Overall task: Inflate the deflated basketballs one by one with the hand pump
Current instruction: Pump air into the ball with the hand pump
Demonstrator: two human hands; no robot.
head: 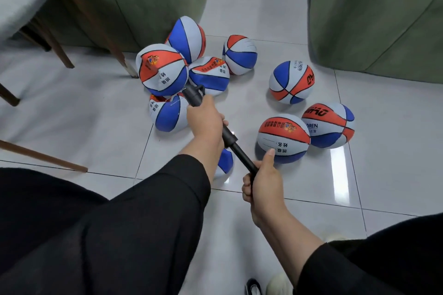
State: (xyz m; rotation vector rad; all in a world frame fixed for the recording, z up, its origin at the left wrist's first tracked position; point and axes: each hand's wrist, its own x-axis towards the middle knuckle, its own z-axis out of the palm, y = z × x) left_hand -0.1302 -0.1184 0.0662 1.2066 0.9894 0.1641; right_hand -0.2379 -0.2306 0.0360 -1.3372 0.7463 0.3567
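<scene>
Two hands work a black hand pump [229, 136] held aslant above the white tile floor [395, 175]. The left hand [203, 121], arm stretched forward, wraps its barrel; the right hand [262, 182], nearer the body, grips the extended handle, thumb raised. The pump's far end meets a red, white and blue basketball [161, 70] atop the limp pile.
</scene>
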